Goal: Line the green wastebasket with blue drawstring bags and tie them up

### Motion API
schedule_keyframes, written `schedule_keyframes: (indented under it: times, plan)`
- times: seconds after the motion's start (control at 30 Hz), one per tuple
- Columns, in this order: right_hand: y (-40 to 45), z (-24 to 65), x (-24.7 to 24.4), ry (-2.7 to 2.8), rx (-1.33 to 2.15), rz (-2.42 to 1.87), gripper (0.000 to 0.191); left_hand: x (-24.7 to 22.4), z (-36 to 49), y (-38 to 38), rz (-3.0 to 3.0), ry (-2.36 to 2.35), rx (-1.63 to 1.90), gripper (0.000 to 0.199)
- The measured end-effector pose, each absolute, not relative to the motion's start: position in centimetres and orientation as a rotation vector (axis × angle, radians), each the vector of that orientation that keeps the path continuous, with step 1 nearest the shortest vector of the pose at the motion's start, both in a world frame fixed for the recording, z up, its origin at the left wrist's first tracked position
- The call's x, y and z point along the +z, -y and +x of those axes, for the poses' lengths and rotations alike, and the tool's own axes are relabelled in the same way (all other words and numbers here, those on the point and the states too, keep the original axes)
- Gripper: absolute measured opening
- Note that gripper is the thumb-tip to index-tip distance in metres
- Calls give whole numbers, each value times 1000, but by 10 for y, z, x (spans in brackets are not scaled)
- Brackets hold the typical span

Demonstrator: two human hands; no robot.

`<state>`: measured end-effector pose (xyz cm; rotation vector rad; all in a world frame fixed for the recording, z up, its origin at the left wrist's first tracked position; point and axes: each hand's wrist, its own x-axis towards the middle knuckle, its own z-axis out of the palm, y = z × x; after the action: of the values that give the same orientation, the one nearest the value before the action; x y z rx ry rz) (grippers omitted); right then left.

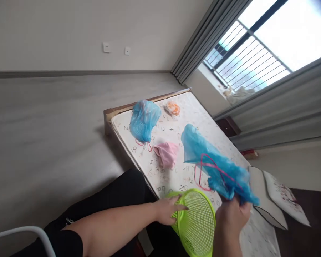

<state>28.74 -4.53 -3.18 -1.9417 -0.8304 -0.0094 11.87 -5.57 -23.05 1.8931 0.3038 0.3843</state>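
Observation:
My left hand (168, 210) grips the side of a bright green mesh wastebasket (200, 217), one finger lying over its rim. The basket is tilted, its opening turned to the right, and its inside shows only mesh. In my right hand (234, 214) is a crumpled blue plastic bag (215, 153) with loose pink drawstrings, held above the bed to the right of the basket. A pink cloth (167, 154) lies on the mattress ahead of the basket. Beyond it sits a second blue plastic bag (144, 119), filled out, its red drawstring towards me.
The mattress (173, 134) has a letter print and a wooden frame. An orange and white crumpled item (173, 107) rests near its far end. Cushions (283, 194) lie at the right. Grey curtains (208, 32) flank the window. A curved white bar (29, 230) crosses the lower left.

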Motion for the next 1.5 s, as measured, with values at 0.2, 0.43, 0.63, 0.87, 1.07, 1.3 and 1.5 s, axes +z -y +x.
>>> schedule_keyframes:
  times: [0.2, 0.43, 0.63, 0.87, 1.07, 1.3, 1.5]
  plan:
    - [220, 290, -72, 484, 66, -2258, 61, -230, 107, 56, 1888, -521, 494, 84]
    - [249, 275, -94, 477, 345, -1905, 57, -164, 106, 69, 1949, -594, 1044, 30]
    - [240, 256, -55, 378, 672, -1412, 40, -79, 130, 106, 1955, -217, 762, 44]
    - [254, 262, -24, 261, 739, -1050, 34, -43, 165, 115, 1866, -402, 715, 25]
    - [286, 308, -48, 14, 528, -1105, 37, -18, 171, 87, 1351, -612, 546, 35]
    - [299, 312, -60, 173, 616, -1271, 49, 18, 169, 88, 869, -483, 502, 30]
    - [302, 323, -70, 400, 417, -1664, 37, 41, 168, 85, 1206, -409, 511, 49]
